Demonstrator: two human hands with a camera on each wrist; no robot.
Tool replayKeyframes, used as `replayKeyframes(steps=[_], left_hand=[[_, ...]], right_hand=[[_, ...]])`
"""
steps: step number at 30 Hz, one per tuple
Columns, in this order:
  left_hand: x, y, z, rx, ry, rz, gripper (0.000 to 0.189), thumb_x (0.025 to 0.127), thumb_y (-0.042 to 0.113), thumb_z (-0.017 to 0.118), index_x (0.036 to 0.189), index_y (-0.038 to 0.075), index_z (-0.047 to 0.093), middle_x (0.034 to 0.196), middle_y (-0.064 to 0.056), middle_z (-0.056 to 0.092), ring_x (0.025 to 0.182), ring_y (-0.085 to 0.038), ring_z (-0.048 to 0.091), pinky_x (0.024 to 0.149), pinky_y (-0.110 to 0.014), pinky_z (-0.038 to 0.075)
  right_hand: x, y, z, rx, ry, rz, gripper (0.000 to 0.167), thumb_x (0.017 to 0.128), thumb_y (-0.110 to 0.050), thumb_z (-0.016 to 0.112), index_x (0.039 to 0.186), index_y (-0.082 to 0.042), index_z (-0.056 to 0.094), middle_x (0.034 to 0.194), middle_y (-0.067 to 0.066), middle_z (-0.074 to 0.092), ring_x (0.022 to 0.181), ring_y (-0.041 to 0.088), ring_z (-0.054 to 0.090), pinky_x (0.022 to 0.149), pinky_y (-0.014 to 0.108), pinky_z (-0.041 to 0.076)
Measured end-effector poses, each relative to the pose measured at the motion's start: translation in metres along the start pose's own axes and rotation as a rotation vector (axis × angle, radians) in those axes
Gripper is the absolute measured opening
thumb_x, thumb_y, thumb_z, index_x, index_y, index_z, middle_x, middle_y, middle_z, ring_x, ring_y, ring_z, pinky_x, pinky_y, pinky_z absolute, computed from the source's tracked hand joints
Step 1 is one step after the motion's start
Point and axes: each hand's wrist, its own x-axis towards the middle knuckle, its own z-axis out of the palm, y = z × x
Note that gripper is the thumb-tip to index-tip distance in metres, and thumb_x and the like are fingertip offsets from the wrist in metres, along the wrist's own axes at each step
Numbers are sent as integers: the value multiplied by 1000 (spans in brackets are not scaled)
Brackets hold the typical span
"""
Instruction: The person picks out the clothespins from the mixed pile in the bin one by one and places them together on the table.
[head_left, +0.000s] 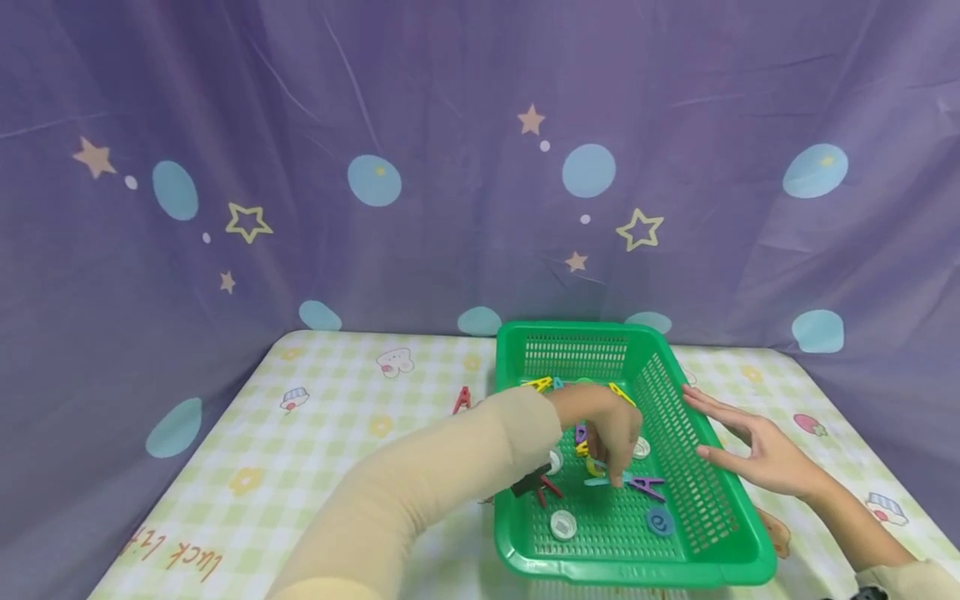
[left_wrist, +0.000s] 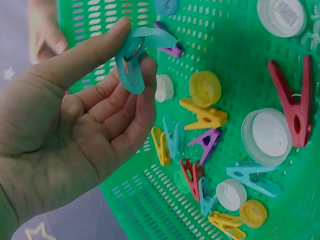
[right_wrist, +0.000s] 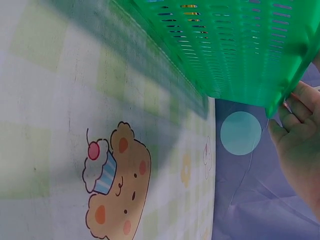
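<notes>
My left hand reaches down into a green basket and pinches a teal clothespin between thumb and fingers. The clothespin is held over the basket floor in the left wrist view. Near it in the head view lie a purple clothespin and a blue bottle cap. My right hand rests its outstretched fingers against the basket's right rim, thumb held apart from them. In the right wrist view, its fingertips touch the rim from outside.
Several clothespins and bottle caps lie in the basket, among them a red clothespin, a yellow clothespin and a white cap. Another red clothespin lies left of the basket on the checked tablecloth. A purple curtain hangs behind.
</notes>
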Motion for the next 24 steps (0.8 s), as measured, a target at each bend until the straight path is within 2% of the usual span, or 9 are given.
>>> replayKeyframes(steps=[4,8,10,13,17,20,24], left_hand=[[-11,-15,-7,-112,43,87,13,84,20,75,93,12,70,80,8,64,69,-2,59,74,-17,57],[-23,-30,-16,-229,76,159,15,86,17,73,97,8,68,87,6,63,68,-4,55,74,-17,57],[-29,-38,-19,-267,99,179,12,87,17,71,94,9,67,86,6,63,68,-3,55,73,-16,56],[-39,-49,-23,-294,129,226,9,89,17,69,87,9,66,75,4,57,66,-5,51,68,-15,53],[-54,-65,-25,-331,180,283,7,90,18,68,89,11,68,73,3,55,67,-9,47,72,-19,53],[-65,-76,-25,-393,224,296,14,89,17,69,101,11,69,84,4,65,78,-11,59,83,-25,57],[-79,-90,-23,-460,286,292,23,88,15,70,109,7,67,97,0,72,91,-12,66,87,-29,57]], right_hand=[[0,1,1,19,-3,-11,67,85,-1,67,146,-6,39,154,19,35,141,-12,25,99,-3,26],[0,1,1,20,1,-16,67,85,-1,67,146,-5,40,154,19,35,141,-13,25,99,-3,26],[0,0,0,13,4,-15,66,85,-1,67,145,-5,40,154,19,35,140,-13,25,99,-3,25],[0,0,0,4,9,-15,66,85,-2,68,145,-5,41,154,19,35,140,-13,25,99,-4,25],[0,0,0,2,12,-15,67,84,-2,68,145,-6,41,153,19,36,140,-13,25,99,-4,24],[0,-1,0,4,13,-15,67,85,-2,68,145,-5,40,153,19,36,140,-13,25,99,-4,24],[0,-1,1,3,12,-15,67,85,-2,67,145,-5,40,154,19,35,140,-13,25,99,-4,25]])
